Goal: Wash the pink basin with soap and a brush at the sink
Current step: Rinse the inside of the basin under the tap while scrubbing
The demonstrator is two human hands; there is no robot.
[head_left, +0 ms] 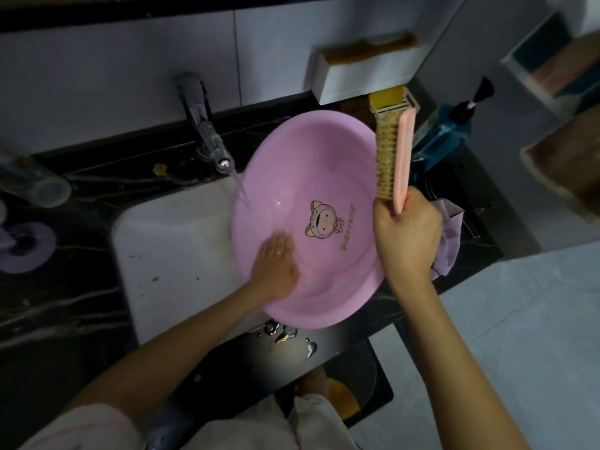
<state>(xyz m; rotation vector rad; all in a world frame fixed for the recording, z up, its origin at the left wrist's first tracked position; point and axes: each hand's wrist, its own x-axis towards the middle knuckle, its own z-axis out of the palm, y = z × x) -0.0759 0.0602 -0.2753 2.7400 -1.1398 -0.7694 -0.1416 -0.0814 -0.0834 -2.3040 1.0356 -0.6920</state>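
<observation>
Two hands at work: left hand lies flat, fingers straight, inside the pink basin tilted over the sink; right hand grips the brush. Light, flexible plastic, wet — probably slippery — best held by its rim.

**Hidden around the basin**

The basin covers the right side of the sink. At its right rim the right hand hides the handle end of the brush and part of a lilac cloth. Behind the brush, a pump bottle shows only partly. Far left of the basin, a glass and a purple ring run off the edge. Far right, a brown blur is unreadable.
</observation>
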